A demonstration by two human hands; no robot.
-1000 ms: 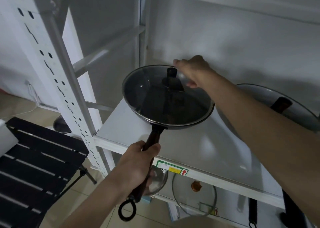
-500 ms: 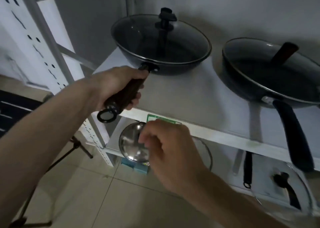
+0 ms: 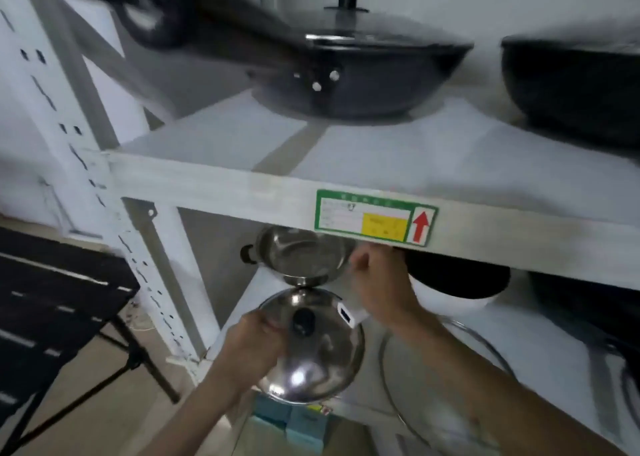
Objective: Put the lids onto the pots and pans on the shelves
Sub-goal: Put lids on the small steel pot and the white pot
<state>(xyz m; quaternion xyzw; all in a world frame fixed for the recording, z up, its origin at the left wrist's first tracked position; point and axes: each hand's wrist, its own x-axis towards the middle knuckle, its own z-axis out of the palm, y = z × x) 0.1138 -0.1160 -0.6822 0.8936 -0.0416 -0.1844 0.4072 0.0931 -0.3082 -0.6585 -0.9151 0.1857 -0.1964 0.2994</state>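
Note:
A small steel pot (image 3: pixel 301 256) stands at the left end of the lower shelf (image 3: pixel 398 417). My right hand (image 3: pixel 379 282) is closed against the pot's right rim, hiding the handle there. Just in front of and below the pot, my left hand (image 3: pixel 258 338) grips a round steel lid (image 3: pixel 315 358) beside its black knob; the lid is tilted towards me. On the upper shelf (image 3: pixel 214 183) sits a dark wok (image 3: pixel 363 78) with a glass lid on it, and a second dark pan (image 3: pixel 571 85) to its right.
On the lower shelf, a white pan with a black inside (image 3: pixel 457 291), a dark pan (image 3: pixel 588 296) at far right and a glass lid (image 3: pixel 446 379) lying flat. Teal boxes (image 3: pixel 294 424) sit underneath. A black slatted folding piece (image 3: pixel 52 299) stands left of the white upright (image 3: pixel 69 126).
The view has dropped from the upper shelf to the lower one. My left hand let go of the wok handle and now holds the steel lid. My right hand reached the steel pot.

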